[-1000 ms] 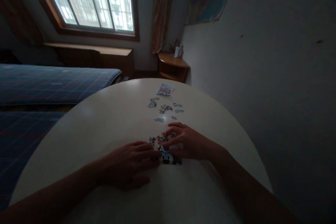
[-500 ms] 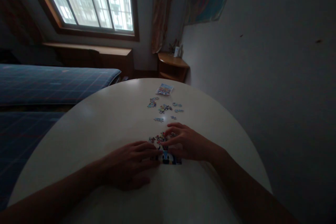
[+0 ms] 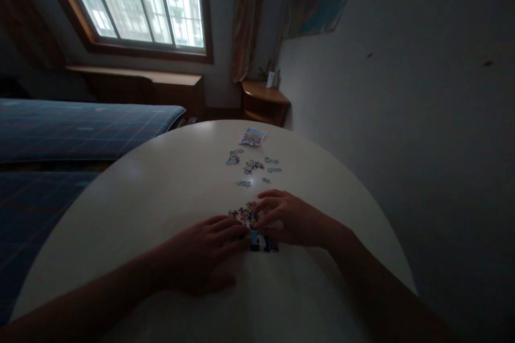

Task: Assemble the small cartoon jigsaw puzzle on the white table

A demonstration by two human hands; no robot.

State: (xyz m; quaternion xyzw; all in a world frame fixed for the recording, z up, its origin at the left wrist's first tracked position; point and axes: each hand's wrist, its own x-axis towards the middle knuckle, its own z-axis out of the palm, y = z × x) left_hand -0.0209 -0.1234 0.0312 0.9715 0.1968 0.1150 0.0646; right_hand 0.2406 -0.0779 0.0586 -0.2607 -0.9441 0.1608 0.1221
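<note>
A partly joined jigsaw puzzle lies flat on the round white table, between my two hands. My left hand rests palm down, its fingers stretched out and their tips over the puzzle's left part. From the other side my right hand arches over the puzzle's upper right, with bent fingers apart and fingertips close to the joined pieces. No piece shows between those fingers. Colourful puzzle pieces form the puzzle's uneven far edge, partly covered by both hands.
Beyond my hands lie loose puzzle pieces in small clusters, and a printed picture sheet near the table's far edge. A bed with a plaid mattress is on the left. A wall runs along the right, and a corner shelf stands behind.
My left hand has slid slightly right, covering more of the puzzle's left part. My right hand has shifted a little to the right, its fingers still over the puzzle. The loose pieces have stayed put.
</note>
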